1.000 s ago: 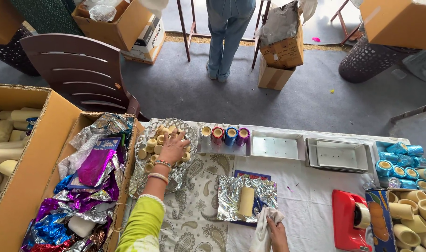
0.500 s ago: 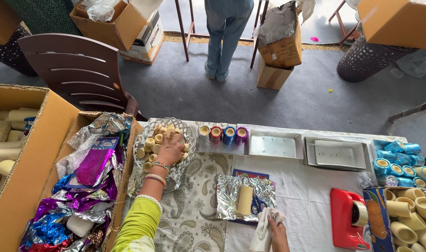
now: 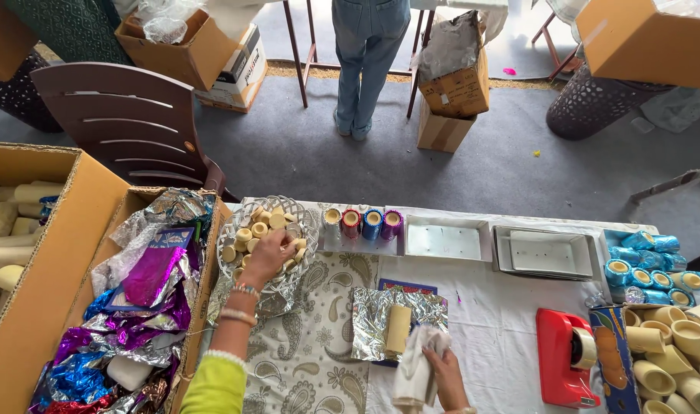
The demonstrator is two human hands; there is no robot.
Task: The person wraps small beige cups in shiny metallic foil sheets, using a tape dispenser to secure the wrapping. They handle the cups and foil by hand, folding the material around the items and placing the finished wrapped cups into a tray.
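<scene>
Right now your left hand (image 3: 269, 257) sits in the clear bowl (image 3: 308, 211) of small cream rolls (image 3: 259, 228), fingers curled over a few; you can't tell if any is actually pinched. Bowl stands at the table's back-left, touching the cardboard box (image 3: 204, 284) of shiny foil scraps (image 3: 146, 276). Your right hand (image 3: 444, 376) is closed on a white cloth (image 3: 413, 368), just beside the cream cylinder (image 3: 398, 330) lying on the silver foil sheet (image 3: 373, 322).

Risks, as judged: the rolls are heaped loose, so a hasty grab likely knocks neighbours over the rim onto the paisley tablecloth (image 3: 319, 353). The cylinder lies unheld on crinkled foil; brush it with the cloth and it may roll off. Foil-wrapped spools (image 3: 363, 222) stand close behind the bowl, so a wide elbow could topple them.
</scene>
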